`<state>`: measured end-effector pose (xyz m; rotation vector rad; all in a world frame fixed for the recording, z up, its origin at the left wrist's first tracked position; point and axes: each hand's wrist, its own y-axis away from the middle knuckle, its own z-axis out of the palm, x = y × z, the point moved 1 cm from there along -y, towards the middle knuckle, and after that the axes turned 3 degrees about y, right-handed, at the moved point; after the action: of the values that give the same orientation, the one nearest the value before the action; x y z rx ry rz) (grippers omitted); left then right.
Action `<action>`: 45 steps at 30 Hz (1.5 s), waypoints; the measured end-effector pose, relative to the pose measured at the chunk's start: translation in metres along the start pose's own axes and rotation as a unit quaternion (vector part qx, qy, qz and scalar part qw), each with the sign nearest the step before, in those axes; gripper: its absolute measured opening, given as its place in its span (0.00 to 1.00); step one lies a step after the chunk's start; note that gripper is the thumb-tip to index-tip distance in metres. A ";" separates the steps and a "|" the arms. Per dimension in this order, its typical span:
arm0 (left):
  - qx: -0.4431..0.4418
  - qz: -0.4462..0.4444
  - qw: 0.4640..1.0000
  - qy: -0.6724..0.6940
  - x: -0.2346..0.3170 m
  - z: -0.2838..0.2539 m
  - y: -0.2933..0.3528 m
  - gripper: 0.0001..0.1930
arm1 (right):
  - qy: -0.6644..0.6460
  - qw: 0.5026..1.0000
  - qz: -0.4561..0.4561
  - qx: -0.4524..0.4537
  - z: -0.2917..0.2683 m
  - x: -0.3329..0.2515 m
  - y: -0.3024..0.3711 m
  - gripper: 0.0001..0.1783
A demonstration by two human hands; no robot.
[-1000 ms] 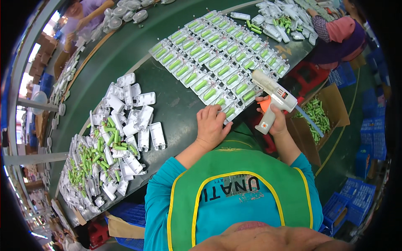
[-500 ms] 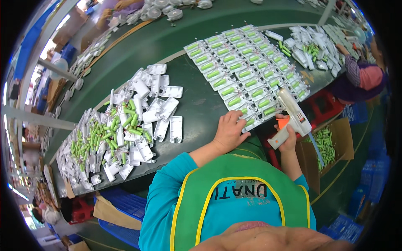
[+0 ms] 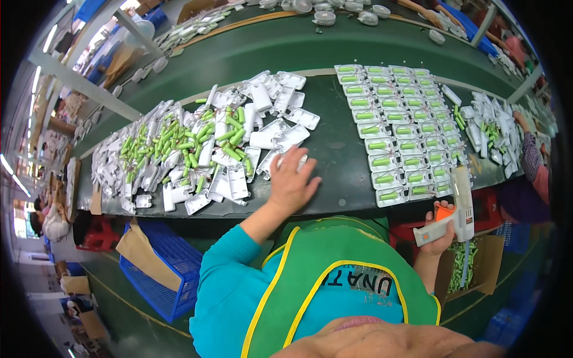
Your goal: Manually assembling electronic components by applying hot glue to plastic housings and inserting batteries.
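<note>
My left hand is open, its fingers spread over the right edge of a heap of white plastic casings. Its fingertips appear to touch a white casing half covered by them. Within the heap lie many green cylindrical battery cells with thin wires. My right hand is closed round the handle of a white hot glue gun with an orange trigger. The gun's nozzle points away from me, by the right edge of a grid of casings, each holding a green cell. A pale glue stick trails from its rear.
A second pile of casings and cells lies at the right, near another person's arm. Below the bench edge stand a carton of green cells and a blue crate with cardboard. White round parts line the far side.
My left hand has left the near-left corner of the grid and moved left to the heap of casings. The view has turned left. The glue gun remains in my right hand.
</note>
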<state>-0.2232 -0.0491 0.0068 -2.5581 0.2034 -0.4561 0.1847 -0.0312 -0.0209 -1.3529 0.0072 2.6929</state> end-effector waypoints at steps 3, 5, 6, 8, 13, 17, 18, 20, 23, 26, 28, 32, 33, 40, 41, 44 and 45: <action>-0.025 -0.051 0.997 -0.056 -0.025 -0.010 0.005 0.30 | -0.072 0.995 -0.001 -0.072 0.015 -0.002 -0.011 0.23; -0.046 -0.067 0.995 -0.055 -0.033 -0.007 0.007 0.32 | -0.077 0.995 0.003 -0.063 0.034 -0.001 -0.015 0.22; -0.056 -0.076 0.995 -0.040 -0.034 -0.005 0.007 0.32 | -0.079 0.994 0.009 -0.069 0.039 0.001 -0.019 0.22; -0.062 -0.059 0.996 -0.015 -0.038 0.001 0.010 0.30 | -0.080 0.994 0.016 -0.074 0.048 0.004 -0.024 0.23; -0.117 -0.009 0.991 0.066 -0.039 -0.003 0.010 0.28 | -0.060 0.995 0.050 -0.069 0.068 0.009 -0.034 0.23; -0.156 0.013 0.982 0.106 -0.044 -0.007 0.006 0.27 | -0.082 0.993 0.070 -0.047 0.081 0.011 -0.040 0.22; -0.150 0.022 0.981 0.117 -0.044 -0.005 0.009 0.27 | -0.092 0.992 0.073 -0.047 0.082 0.010 -0.041 0.23; -0.147 0.030 0.980 0.129 -0.044 -0.004 0.012 0.27 | -0.111 0.989 0.070 -0.069 0.087 0.007 -0.043 0.22; -0.143 0.064 0.977 0.146 -0.049 0.002 0.008 0.27 | -0.106 0.989 0.048 -0.088 0.094 0.002 -0.042 0.22; -0.133 0.083 0.971 0.178 -0.052 0.002 0.009 0.27 | -0.125 0.986 0.008 -0.111 0.098 0.017 -0.028 0.23; -0.138 0.095 0.970 0.175 -0.047 -0.011 0.007 0.27 | -0.136 0.983 -0.022 -0.122 0.102 0.026 -0.009 0.24; -0.095 0.067 0.989 0.096 -0.055 -0.032 -0.008 0.26 | -0.127 0.985 0.005 -0.114 0.107 0.033 0.012 0.24; -0.094 0.051 0.992 0.070 -0.061 -0.036 -0.017 0.28 | -0.119 0.985 0.008 -0.123 0.110 0.031 0.011 0.24; -0.229 -0.018 0.972 0.054 -0.090 -0.014 -0.049 0.36 | -0.106 0.986 0.000 -0.131 0.142 0.028 0.012 0.25; -0.228 -0.013 0.972 0.054 -0.091 -0.009 -0.050 0.36 | -0.108 0.984 0.001 -0.141 0.143 0.032 0.012 0.25; -0.228 0.039 0.965 0.124 -0.090 -0.001 -0.052 0.33 | -0.106 0.987 0.021 -0.115 0.143 0.037 0.021 0.24; -0.247 0.070 0.955 0.148 -0.090 0.001 -0.054 0.33 | -0.104 0.988 0.020 -0.113 0.145 0.036 0.023 0.24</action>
<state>-0.3041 0.0177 0.0090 -2.9146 0.6800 -0.8207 0.0451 -0.0411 0.0356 -1.1237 -0.3037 2.9281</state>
